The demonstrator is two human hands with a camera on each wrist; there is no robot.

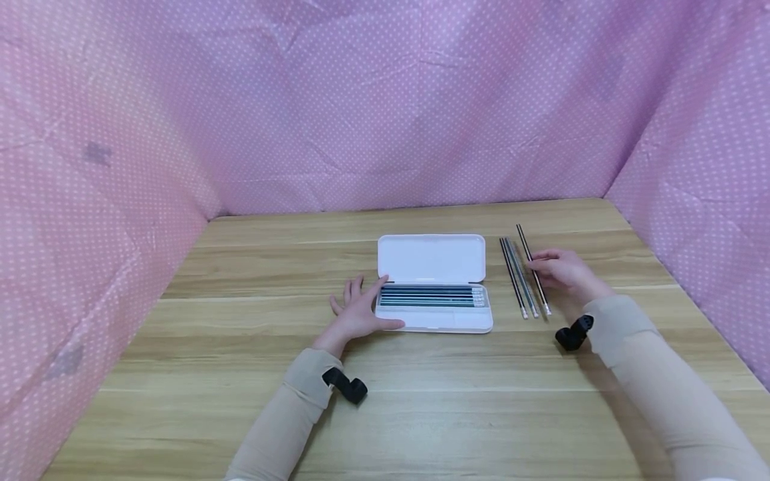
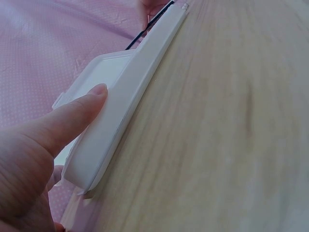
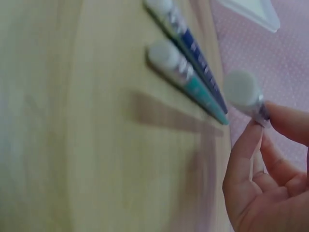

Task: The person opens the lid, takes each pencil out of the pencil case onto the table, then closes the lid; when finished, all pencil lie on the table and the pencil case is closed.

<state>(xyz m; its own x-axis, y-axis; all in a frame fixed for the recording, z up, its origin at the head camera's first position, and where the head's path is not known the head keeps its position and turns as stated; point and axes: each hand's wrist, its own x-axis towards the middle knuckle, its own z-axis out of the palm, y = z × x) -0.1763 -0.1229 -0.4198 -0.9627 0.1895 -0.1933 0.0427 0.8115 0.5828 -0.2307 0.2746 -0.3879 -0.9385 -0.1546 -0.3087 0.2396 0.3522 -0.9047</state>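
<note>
A white pencil case (image 1: 433, 321) lies with its lid (image 1: 431, 259) folded back, and several dark green pencils (image 1: 427, 296) lie lengthwise inside. My left hand (image 1: 357, 317) spans the case's left end, its straight thumb pressing the front wall (image 2: 123, 99) in the left wrist view. To the right of the case, my right hand (image 1: 565, 272) pinches a dark pencil (image 1: 539, 287) between thumb and fingers. The right wrist view shows its white eraser (image 3: 242, 91) tilted off the table. Beside it lie a dark blue pencil (image 3: 198, 55) and a teal pencil (image 3: 193, 87).
A wooden table (image 1: 421, 414) carries everything. Pink dotted cloth (image 1: 385, 120) hangs behind the table and along both sides. Small black cameras (image 1: 347, 387) are strapped on both wrists over beige sleeves.
</note>
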